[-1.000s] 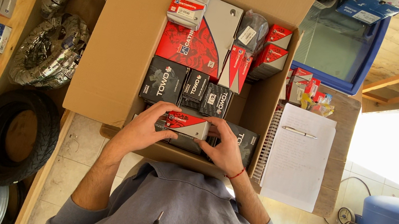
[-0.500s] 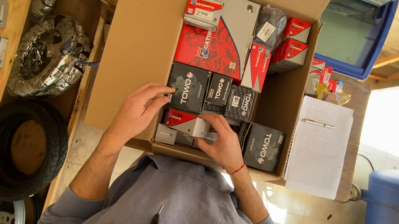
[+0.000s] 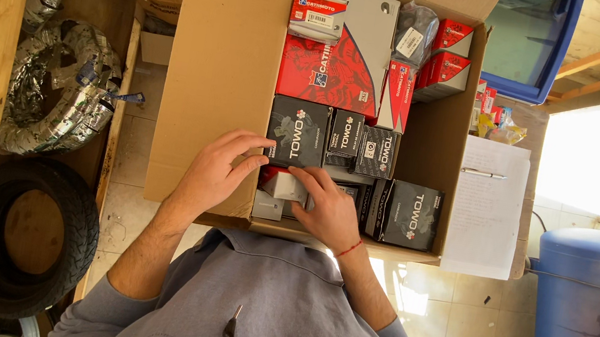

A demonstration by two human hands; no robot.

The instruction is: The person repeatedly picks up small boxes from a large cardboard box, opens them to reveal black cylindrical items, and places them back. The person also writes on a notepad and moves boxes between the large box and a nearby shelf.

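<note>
Red-and-grey small box [image 3: 283, 184] sits low in cardboard carton [image 3: 225, 60]; right hand [image 3: 329, 209] fingers curled over it, left hand [image 3: 215, 171] fingers spread, touching black box [image 3: 298, 132].

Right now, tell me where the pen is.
In the head view the pen lies on the white paper sheet, right of the open cardboard box and just below the small colourful packets, clear of both hands.
</note>
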